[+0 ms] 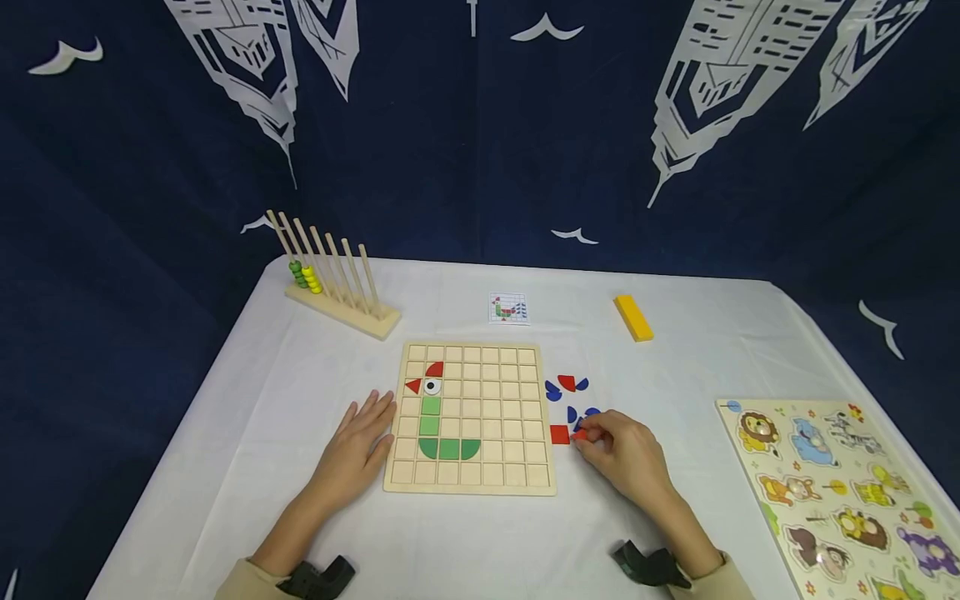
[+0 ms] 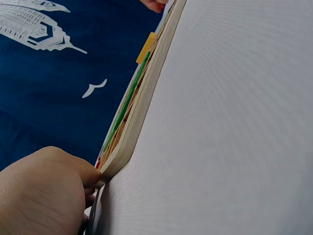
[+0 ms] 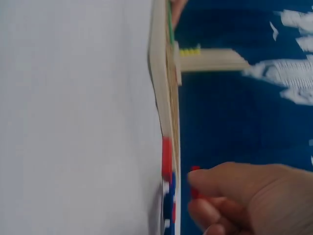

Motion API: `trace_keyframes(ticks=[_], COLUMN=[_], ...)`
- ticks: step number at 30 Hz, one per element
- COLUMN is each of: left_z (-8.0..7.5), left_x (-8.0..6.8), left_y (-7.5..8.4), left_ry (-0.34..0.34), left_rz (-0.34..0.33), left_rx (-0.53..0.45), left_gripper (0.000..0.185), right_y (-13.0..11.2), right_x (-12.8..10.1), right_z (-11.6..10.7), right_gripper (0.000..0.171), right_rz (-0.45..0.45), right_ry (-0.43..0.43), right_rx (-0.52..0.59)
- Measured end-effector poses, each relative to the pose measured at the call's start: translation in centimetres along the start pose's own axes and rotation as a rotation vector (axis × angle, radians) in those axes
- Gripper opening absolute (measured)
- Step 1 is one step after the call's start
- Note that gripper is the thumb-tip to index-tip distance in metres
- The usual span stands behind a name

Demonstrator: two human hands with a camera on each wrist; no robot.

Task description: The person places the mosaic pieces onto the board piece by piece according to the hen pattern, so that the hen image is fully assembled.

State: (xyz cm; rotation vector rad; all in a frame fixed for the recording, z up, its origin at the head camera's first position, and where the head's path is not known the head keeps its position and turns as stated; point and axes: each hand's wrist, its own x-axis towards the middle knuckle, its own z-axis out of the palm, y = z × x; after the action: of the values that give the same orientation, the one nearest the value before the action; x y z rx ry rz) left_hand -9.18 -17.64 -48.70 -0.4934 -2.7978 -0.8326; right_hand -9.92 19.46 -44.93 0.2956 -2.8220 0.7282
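Between thumb and fingers my right hand (image 1: 626, 460) pinches a small red piece (image 3: 195, 190), just right of the wooden grid board (image 1: 498, 410). A flat red square (image 1: 559, 434) lies beside those fingers, with several blue rounded pieces (image 1: 552, 392) and another red piece (image 1: 567, 382) behind it. My left hand (image 1: 355, 450) rests flat at the board's left edge, fingers extended; the left wrist view has its thumb at the board's corner. Set in the grid are red pieces (image 1: 435, 369), a white eye tile (image 1: 432, 387) and green tiles (image 1: 449, 449) forming a bird-like head, neck and base.
Behind the board lies a small pattern card (image 1: 508, 318). A wooden peg rack (image 1: 341, 312) with green and yellow beads stands at the back left. A yellow block (image 1: 633, 317) is at the back right, and an animal puzzle board (image 1: 817, 475) covers the right front.
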Motion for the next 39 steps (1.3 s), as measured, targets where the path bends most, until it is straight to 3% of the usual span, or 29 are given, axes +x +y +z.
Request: trace_keyframes(ticks=[4, 8, 12, 16, 27, 39], left_z=[-0.1, -0.1, 0.0, 0.1, -0.1, -0.3], left_x=[0.0, 0.0, -0.1, -0.1, 0.1, 0.1], left_y=[0.0, 0.1, 0.2, 0.3, 0.2, 0.3], left_ry=[0.001, 0.001, -0.004, -0.005, 0.036, -0.008], left_rz=[0.001, -0.009, -0.019, -0.021, 0.011, -0.019], left_rx=[-0.004, -0.01, -0.012, -0.013, 0.007, -0.004], left_gripper=[0.045, 0.045, 0.045, 0.045, 0.045, 0.045], right_y=[-2.6, -5.9, -8.9, -10.8, -11.9, -11.9], right_x=[0.3, 0.6, 0.6, 0.5, 0.5, 0.3], right_z=[0.7, 2.4, 4.1, 5.5, 7.0, 7.0], right_gripper=[0.019, 0.016, 0.013, 0.009, 0.01, 0.013], right_rz=[-0.126, -0.244, -0.331, -0.396, -0.37, -0.374], right_ry=[-0.003, -0.079, -0.161, -0.188, -0.223, -0.239], right_rx=[0.059, 0.128, 0.158, 0.155, 0.168, 0.187])
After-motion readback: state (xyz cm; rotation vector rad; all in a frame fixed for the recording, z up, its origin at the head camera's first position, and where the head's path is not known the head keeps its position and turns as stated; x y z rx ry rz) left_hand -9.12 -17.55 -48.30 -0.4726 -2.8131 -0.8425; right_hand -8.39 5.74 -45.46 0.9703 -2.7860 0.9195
